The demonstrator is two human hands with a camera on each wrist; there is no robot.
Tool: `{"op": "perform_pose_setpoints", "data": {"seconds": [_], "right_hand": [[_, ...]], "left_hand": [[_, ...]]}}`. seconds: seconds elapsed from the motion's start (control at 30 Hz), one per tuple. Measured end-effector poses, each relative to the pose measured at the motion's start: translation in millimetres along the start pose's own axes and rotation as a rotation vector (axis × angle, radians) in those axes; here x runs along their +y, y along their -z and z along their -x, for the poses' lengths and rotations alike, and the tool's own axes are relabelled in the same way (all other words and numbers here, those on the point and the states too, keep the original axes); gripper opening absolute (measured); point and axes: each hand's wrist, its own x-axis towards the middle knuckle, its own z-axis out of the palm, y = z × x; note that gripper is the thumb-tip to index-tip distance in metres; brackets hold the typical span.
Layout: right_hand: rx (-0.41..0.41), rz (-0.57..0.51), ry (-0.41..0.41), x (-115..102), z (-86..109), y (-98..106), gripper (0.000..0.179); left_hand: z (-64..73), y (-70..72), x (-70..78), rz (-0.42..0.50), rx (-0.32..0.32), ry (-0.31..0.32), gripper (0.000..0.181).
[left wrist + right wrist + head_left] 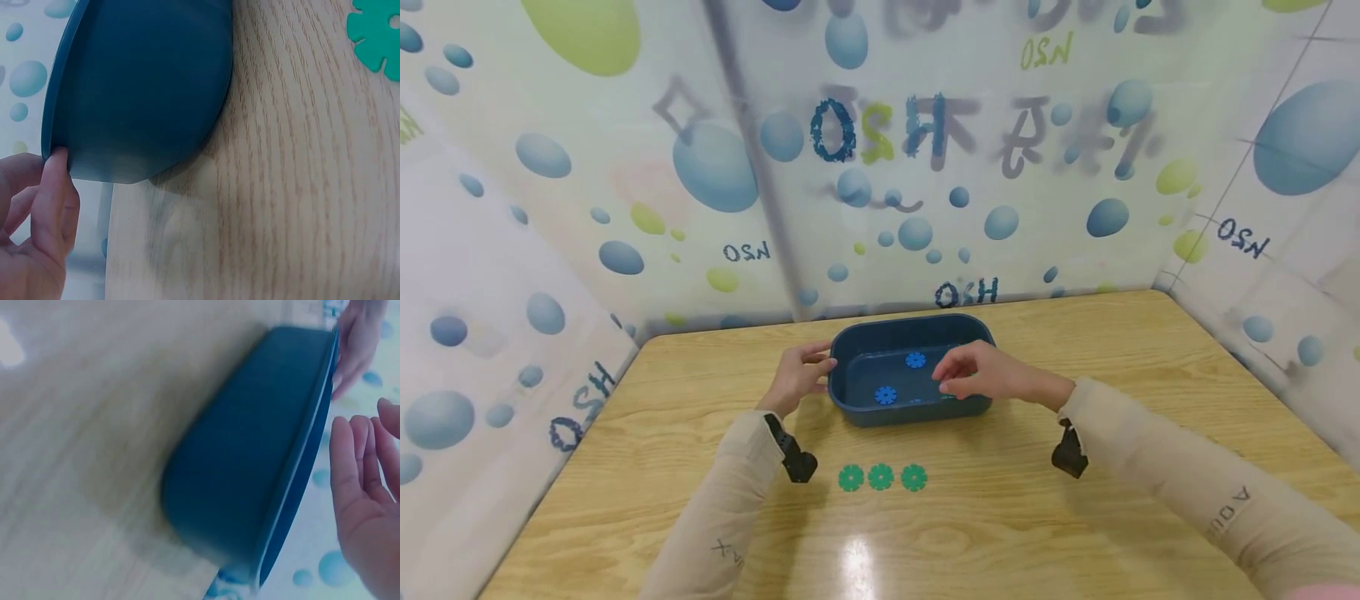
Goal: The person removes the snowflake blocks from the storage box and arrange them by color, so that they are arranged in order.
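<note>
Pinching with our left hand the nine o'clock end of the blue bin, whose long axis is running nine to three, we are hovering our right hand, thumb apart, apparently empty, nearer the farther blue disc inside, toward its ten o'clock.

Noted mirrored "H2O", repeated, on white bubble-printed wall sheeting. Read "X" on beige cloth left sleeve, "A" on beige cloth right sleeve.

Blues and greens

Near the wood-grained bench's far edge, the tub is dark blue, the discs inside brighter blue, one half-hidden piece perhaps green. Toward the front edge, three discs are green.
</note>
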Motion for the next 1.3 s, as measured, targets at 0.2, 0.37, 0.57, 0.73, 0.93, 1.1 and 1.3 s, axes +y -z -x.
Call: {"op": "perform_pose_setpoints", "data": {"seconds": [0.2, 0.37, 0.57, 0.73, 0.93, 1.1, 1.3], "right_hand": [[0.119, 0.062, -0.074, 13.3, -17.4, 18.1, 0.019], [0.155, 0.119, -0.173, 23.2, -30.2, 24.8, 0.025], [0.156, 0.146, -0.281, 28.3, -38.8, 24.6, 0.035], [0.167, 0.180, -0.357, 30.9, -44.7, 19.8, 0.040], [0.170, 0.227, -0.427, 33.7, -49.8, 13.2, 0.044], [0.155, 0.229, -0.477, 32.2, -51.4, 10.3, 0.045], [0.148, 0.299, -0.509, 32.1, -53.3, 8.6, 0.042]], "left_hand": [[-0.8, 0.1, -0.2, -0.008, 0.005, 0.005, 0.040], [-0.9, -0.2, -0.1, -0.008, 0.003, 0.006, 0.040], [-2.3, -0.1, -0.4, -0.003, 0.002, 0.014, 0.040], [-3.4, 0.1, -1.1, -0.002, 0.004, 0.018, 0.040], [-2.5, -0.2, -0.9, 0.003, 0.000, 0.011, 0.040], [-1.2, -0.3, -0.8, 0.006, -0.001, 0.005, 0.040], [-0.4, -0.2, 0.6, 0.008, 0.003, 0.006, 0.040]]}}
